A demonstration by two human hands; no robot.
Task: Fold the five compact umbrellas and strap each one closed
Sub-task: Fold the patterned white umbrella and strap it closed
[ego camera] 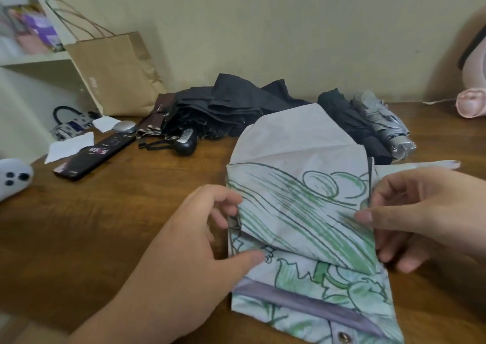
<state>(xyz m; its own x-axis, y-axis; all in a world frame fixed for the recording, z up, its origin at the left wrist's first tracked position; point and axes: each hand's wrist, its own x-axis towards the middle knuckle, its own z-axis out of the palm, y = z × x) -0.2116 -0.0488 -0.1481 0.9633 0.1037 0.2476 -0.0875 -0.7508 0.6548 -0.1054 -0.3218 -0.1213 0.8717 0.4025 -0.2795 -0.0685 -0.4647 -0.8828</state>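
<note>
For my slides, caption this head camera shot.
Left hand and right hand pinch a green-printed umbrella on a wooden table; dark umbrellas lie behind.

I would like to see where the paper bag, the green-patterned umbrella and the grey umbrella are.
paper bag point(113, 73), head view, on its front panel.
green-patterned umbrella point(302, 212), head view, on the folded canopy flap.
grey umbrella point(385, 123), head view, on its pleated canopy.

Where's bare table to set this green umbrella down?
Bare table between the left hand, holding the green umbrella, and the black box; a patch between the grey umbrella and the pink object. Crowded around the black umbrellas at the back.
</note>
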